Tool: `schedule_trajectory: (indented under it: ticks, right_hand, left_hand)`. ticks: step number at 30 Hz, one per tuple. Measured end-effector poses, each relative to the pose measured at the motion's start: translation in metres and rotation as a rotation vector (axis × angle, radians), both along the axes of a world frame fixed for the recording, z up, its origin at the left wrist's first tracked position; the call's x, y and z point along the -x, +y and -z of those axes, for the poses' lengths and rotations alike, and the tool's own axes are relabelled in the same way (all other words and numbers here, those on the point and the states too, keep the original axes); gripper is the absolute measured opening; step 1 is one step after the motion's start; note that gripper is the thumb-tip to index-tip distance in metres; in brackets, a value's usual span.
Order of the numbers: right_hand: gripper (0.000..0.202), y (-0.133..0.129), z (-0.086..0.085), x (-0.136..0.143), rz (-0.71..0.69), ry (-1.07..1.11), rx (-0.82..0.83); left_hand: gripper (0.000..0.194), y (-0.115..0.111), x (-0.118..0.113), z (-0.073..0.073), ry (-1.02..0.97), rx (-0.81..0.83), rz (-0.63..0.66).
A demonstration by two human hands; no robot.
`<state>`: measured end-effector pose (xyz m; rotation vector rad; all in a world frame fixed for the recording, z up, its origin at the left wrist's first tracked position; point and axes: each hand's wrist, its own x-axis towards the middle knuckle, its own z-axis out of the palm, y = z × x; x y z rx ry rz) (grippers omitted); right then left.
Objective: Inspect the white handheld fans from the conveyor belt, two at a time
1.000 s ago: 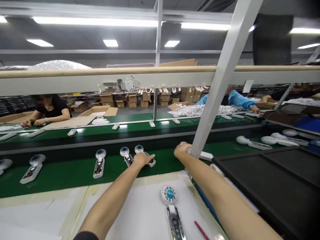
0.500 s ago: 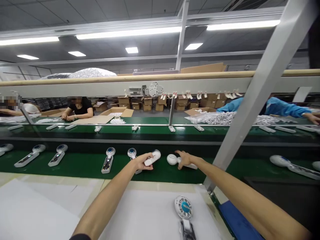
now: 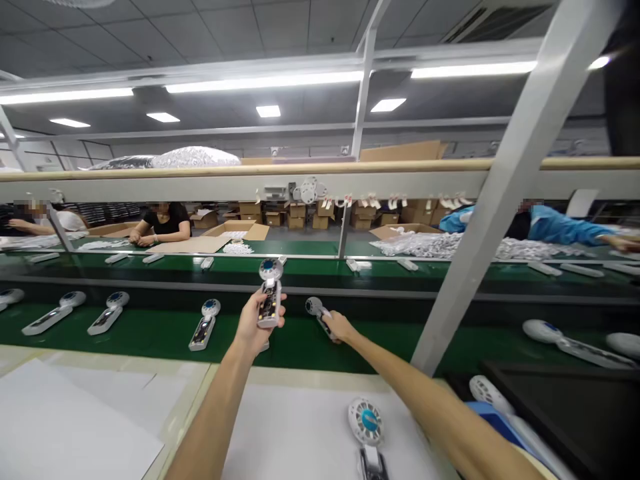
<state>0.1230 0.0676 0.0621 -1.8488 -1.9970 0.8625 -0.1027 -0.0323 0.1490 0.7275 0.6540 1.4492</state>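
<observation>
In my left hand point(image 3: 253, 323) is a white handheld fan point(image 3: 271, 269), raised upright above the green belt with its round head up. Its handle faces me uncovered, with dark inner parts and small yellow spots showing. The fingers of my right hand point(image 3: 340, 325) close round the handle of a second handheld fan point(image 3: 314, 306), tilted with its head to the upper left, low over the belt. Part of another white piece shows on the belt just below my left hand. A third fan with a blue centre point(image 3: 367, 421) lies on the white sheet nearest me.
Several open-handled fans, one of them here point(image 3: 204, 327), lie along the green belt point(image 3: 160, 330) to the left. A slanted metal post point(image 3: 465, 267) rises right of my right arm. A blue tray point(image 3: 493, 417) and a dark panel stand at lower right. Co-workers sit across the line.
My left hand has lifted its fan and turned it upright, open handle side towards me. My right hand has moved left and now grips its fan by the handle, the fan's head pointing up-left.
</observation>
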Motion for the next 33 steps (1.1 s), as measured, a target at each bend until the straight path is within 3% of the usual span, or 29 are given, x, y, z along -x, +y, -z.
schedule_trajectory:
  ticks: [3, 7, 10, 14, 18, 22, 33]
  right_hand:
    - [0.031, 0.002, -0.017, 0.025, 0.024, 0.345, 0.057]
    - [0.028, -0.008, -0.055, 0.041, -0.016, 0.794, -0.038]
    - [0.019, -0.036, -0.083, 0.041, -0.064, 1.045, -0.138]
    - [0.038, -0.082, -0.105, 0.027, -0.151, 1.205, -0.148]
    - [0.052, -0.106, -0.109, 0.017, -0.236, 1.282, -0.065]
    - [0.068, -0.109, -0.106, 0.017, -0.227, 1.278, -0.029]
    - [0.064, -0.102, -0.1, 0.018, -0.301, 1.282, -0.148]
  left_hand:
    - [0.039, -0.015, 0.004, -0.009, 0.026, -0.063, -0.085]
    - [0.049, -0.029, 0.003, -0.019, 0.145, -0.109, -0.131]
    - [0.057, -0.039, -0.005, -0.025, 0.173, -0.16, -0.08]
    - [0.062, -0.05, -0.015, -0.029, 0.195, -0.276, 0.008]
    - [0.066, -0.056, -0.021, -0.029, 0.214, -0.334, 0.064]
    - [0.07, -0.056, -0.023, -0.029, 0.248, -0.349, 0.042]
    - [0.069, -0.05, -0.025, -0.024, 0.27, -0.327, 0.041]
